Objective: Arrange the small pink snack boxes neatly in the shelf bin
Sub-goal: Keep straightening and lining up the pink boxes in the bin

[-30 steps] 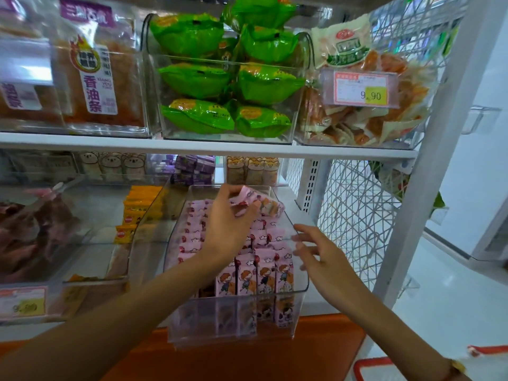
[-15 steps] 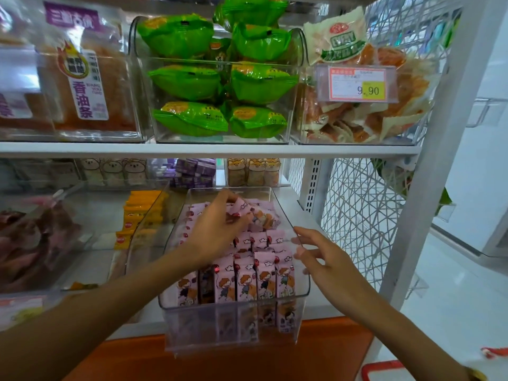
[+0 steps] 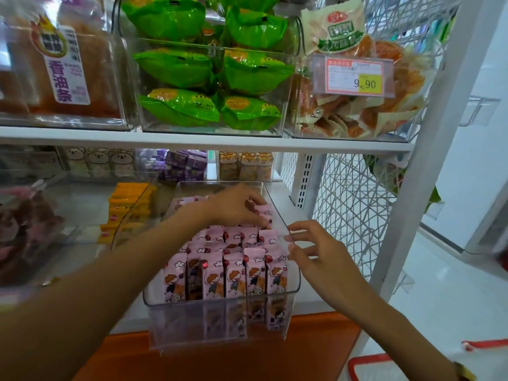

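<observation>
Head view, left hand [image 3: 236, 204] on pink boxes [image 3: 228, 259]

Brightness: bright, even light, with no hard shadows.
Brightest area: the pale floor [image 3: 428, 284] at right, nearly washed out.
Glare: soft sheen on the clear bin [image 3: 220, 320] front and the green packets [image 3: 176, 68].
Blur: the left forearm [image 3: 82, 292] and left frame edge are smeared; the centre is fairly sharp.
Distortion: wide-angle bend makes the white upright [image 3: 423, 149] lean and the shelf edge [image 3: 203, 140] bow.
</observation>
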Demonstrator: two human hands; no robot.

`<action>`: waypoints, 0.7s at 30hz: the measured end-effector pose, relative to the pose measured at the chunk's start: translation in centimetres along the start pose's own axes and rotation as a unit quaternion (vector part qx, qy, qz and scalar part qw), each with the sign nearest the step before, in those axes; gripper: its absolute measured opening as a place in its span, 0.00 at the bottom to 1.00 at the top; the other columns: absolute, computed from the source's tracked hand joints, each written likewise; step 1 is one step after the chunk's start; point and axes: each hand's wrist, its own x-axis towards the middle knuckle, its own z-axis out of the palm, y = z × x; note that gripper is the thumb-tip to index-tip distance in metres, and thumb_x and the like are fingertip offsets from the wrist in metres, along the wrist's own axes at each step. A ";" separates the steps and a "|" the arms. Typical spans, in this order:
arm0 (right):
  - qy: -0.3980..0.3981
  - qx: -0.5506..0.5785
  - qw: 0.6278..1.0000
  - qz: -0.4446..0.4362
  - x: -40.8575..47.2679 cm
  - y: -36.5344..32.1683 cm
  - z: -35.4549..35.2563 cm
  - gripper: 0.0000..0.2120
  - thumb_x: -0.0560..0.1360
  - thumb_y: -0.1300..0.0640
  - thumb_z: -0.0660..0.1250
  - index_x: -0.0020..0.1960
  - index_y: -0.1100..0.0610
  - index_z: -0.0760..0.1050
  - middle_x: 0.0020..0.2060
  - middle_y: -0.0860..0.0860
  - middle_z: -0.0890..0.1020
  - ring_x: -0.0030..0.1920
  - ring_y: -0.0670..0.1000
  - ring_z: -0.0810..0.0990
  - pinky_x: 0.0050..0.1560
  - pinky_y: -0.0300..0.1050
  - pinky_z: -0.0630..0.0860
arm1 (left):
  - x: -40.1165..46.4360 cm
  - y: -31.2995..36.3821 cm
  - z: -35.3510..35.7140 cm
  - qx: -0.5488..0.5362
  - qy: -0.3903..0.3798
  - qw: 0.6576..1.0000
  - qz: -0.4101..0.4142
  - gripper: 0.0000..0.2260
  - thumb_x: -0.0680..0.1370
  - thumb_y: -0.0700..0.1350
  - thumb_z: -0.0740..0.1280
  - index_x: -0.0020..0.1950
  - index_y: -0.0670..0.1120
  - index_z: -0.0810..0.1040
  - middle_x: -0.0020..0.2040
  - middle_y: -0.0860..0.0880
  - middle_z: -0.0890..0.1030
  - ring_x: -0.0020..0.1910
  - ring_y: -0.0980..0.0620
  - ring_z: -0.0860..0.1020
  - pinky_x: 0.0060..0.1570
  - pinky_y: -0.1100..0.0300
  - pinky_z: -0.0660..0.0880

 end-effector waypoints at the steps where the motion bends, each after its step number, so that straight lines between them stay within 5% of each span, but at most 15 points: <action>1: 0.010 -0.029 0.999 -0.009 -0.1 0.0 -0.1 0.09 0.78 0.53 0.63 0.56 0.42 0.68 0.49 0.35 0.78 0.43 0.36 0.80 0.40 0.32 0.74 | 0.2 -0.3 1.0 0.017 0.021 1.000 0.000 0.21 0.73 0.48 0.73 0.65 0.44 0.75 0.62 0.48 0.76 0.55 0.55 0.73 0.54 0.62 0.69; 4: 0.034 -0.097 0.994 -0.038 -0.2 0.0 -0.6 0.07 0.77 0.50 0.64 0.53 0.43 0.70 0.41 0.35 0.78 0.41 0.34 0.78 0.39 0.35 0.76 | 0.2 -0.9 2.5 0.007 0.075 0.997 0.002 0.17 0.73 0.48 0.73 0.60 0.46 0.77 0.58 0.47 0.79 0.52 0.54 0.76 0.50 0.62 0.73; 10: 0.028 -0.125 0.990 -0.060 -0.4 0.3 -1.0 0.06 0.75 0.48 0.65 0.50 0.41 0.69 0.37 0.40 0.81 0.38 0.38 0.79 0.38 0.38 0.77 | -0.2 -1.0 0.9 0.032 -0.058 0.998 0.017 0.18 0.83 0.49 0.54 0.60 0.40 0.78 0.53 0.48 0.79 0.47 0.52 0.75 0.52 0.58 0.71; 15: 0.024 -0.112 0.993 -0.043 -0.3 0.4 -0.9 0.06 0.76 0.49 0.65 0.50 0.42 0.69 0.37 0.41 0.82 0.37 0.39 0.80 0.39 0.38 0.76 | -0.2 -0.4 1.2 0.100 0.003 0.991 0.089 0.13 0.79 0.52 0.64 0.56 0.46 0.82 0.55 0.51 0.82 0.46 0.59 0.75 0.46 0.65 0.70; 18: 0.023 -0.115 0.992 -0.038 -0.3 0.2 -0.9 0.06 0.76 0.49 0.65 0.50 0.42 0.69 0.36 0.41 0.81 0.36 0.38 0.79 0.36 0.34 0.72 | -0.4 -0.2 2.0 0.150 -0.001 0.986 0.067 0.14 0.77 0.55 0.65 0.54 0.48 0.83 0.55 0.52 0.81 0.52 0.54 0.76 0.54 0.55 0.73; 21: 0.026 -0.116 0.992 -0.036 -0.4 -0.1 -0.9 0.06 0.76 0.48 0.65 0.51 0.43 0.69 0.36 0.40 0.80 0.36 0.38 0.79 0.36 0.37 0.74 | -1.0 0.4 2.4 0.112 0.078 0.989 0.051 0.11 0.78 0.53 0.65 0.51 0.49 0.81 0.54 0.52 0.80 0.51 0.55 0.76 0.49 0.57 0.73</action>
